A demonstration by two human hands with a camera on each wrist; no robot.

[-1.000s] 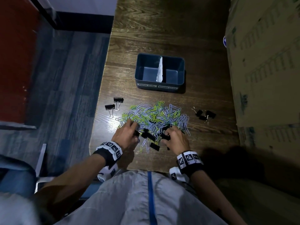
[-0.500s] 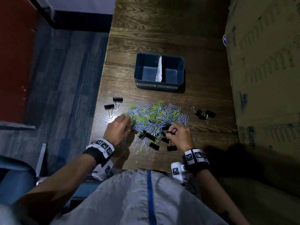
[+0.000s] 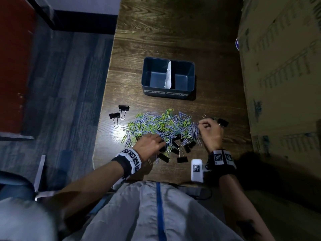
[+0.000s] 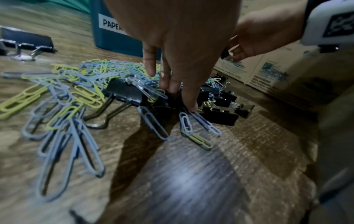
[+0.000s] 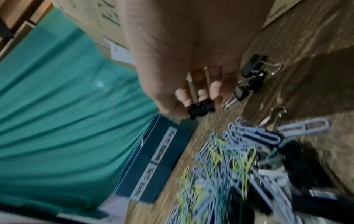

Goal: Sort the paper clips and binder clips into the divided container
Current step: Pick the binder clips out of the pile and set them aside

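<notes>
Right now my right hand (image 5: 191, 84) has its fingers curled round one black binder clip (image 5: 201, 109); the wire handles run up between the fingers, the black body pokes out below the fingertips. It is lifted off the table, near the loose binder clips (image 5: 250, 78) at the right end of the heap. Left hand (image 4: 178, 50): fingers straight and a little apart, tips pressed down among the black binder clips (image 4: 220, 116) at the near edge of the paper clip pile (image 3: 161, 126). Whether anything is pinched there I cannot tell.

Handling judgement: binder clips are light, stiff and springy; take them by the folded body or both wire handles. Handles snag paper clips, so lift slowly and shake free. Paper clips are light, slick and interlocked; pinch small bunches rather than singles.

Beyond the pile stands the divided container (image 3: 191, 66), both compartments bare, labelled paper clips left, binder clips right. Two more binder clips (image 3: 119, 113) lie apart at the left.
</notes>
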